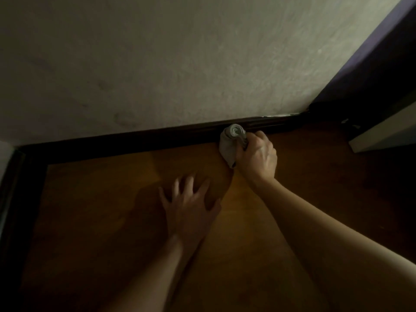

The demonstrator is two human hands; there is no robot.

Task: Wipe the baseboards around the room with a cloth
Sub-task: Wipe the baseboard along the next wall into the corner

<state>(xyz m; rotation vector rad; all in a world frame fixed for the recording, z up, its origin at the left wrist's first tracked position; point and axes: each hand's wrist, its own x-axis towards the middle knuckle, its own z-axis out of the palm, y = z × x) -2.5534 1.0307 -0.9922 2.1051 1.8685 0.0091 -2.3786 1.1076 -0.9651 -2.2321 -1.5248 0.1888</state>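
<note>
- 2 bare hands show in the head view, both reaching forward over a brown wooden floor (101, 233) toward a pale, rough wall (157, 52).
- Right hand (257, 154) grips a bunched grey cloth (230, 144). Its fingers (261, 135) are curled round the upper part of the cloth, with the back of the hand toward the camera.
- The cloth sits at the foot of the wall. Its rolled top is against the dark baseboard (135, 140) and its lower end reaches down over the floor, just left of the hand.
- Left hand (191, 207) is palm down over the floor, nearer the camera and left of the right hand, apart from the cloth. Its fingers (188, 183) are spread and hold nothing. It is slightly blurred, so whether it touches the floor cannot be told.
- The baseboard runs along the wall from corner to corner, and a dark strip (13, 199) runs down the left edge.
- At the right, a purple surface (378, 64) meets the wall, with a pale panel (387, 131) below it.
</note>
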